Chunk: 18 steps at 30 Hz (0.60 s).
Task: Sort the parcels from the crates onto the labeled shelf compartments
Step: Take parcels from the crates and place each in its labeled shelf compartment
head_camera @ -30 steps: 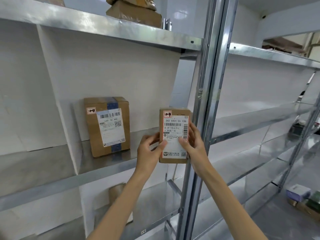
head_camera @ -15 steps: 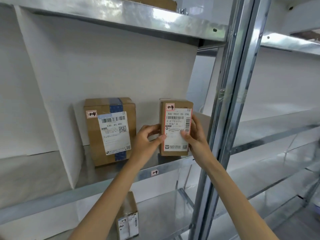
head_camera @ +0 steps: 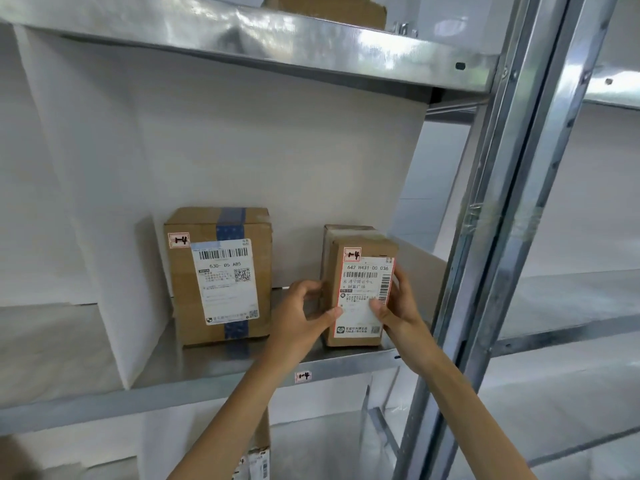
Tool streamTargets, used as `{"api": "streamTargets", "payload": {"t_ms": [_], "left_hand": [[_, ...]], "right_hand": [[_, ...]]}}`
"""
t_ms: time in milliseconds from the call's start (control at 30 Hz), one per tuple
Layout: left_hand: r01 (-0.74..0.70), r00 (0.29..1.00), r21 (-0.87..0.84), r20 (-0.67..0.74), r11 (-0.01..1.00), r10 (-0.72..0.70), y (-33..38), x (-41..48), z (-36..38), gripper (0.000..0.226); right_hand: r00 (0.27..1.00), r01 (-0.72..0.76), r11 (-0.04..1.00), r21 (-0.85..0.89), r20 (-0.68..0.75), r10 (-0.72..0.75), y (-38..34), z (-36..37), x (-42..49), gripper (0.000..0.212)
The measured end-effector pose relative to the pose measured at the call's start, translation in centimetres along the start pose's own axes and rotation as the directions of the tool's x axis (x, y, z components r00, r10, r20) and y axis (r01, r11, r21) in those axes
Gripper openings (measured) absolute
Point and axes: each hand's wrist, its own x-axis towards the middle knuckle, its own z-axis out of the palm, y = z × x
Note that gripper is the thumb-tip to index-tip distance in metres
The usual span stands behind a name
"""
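A small brown parcel (head_camera: 360, 271) with a white label and a red "1-4" sticker stands upright on the metal shelf (head_camera: 346, 367), at the right of the compartment. My left hand (head_camera: 301, 318) grips its left side with the thumb on the label. My right hand (head_camera: 394, 306) holds its right edge. A larger brown parcel (head_camera: 221, 275) with blue tape and its own "1-4" sticker stands to the left, apart from the small one. A "1-4" tag (head_camera: 303, 376) is stuck on the shelf's front lip below my hands.
A white divider panel (head_camera: 117, 271) closes the compartment on the left. A steel upright post (head_camera: 502, 237) runs just right of my right hand. Another box (head_camera: 332, 8) sits on the shelf above. A parcel (head_camera: 256, 459) shows on the shelf below.
Both hands carried the small parcel forward into the compartment; it now rests on the shelf surface beside the larger parcel. The camera moved closer to the shelf.
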Motion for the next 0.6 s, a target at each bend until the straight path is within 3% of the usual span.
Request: {"api": "streamTargets", "payload": {"t_ms": [600], "left_hand": [[0.065, 0.992, 0.020, -0.107, 0.998, -0.063, 0.3, 2.0, 1.8, 0.037]], "right_hand": [[0.999, 0.019, 0.998, -0.066, 0.034, -0.016, 1.3, -0.4, 3.7, 0.053]]}}
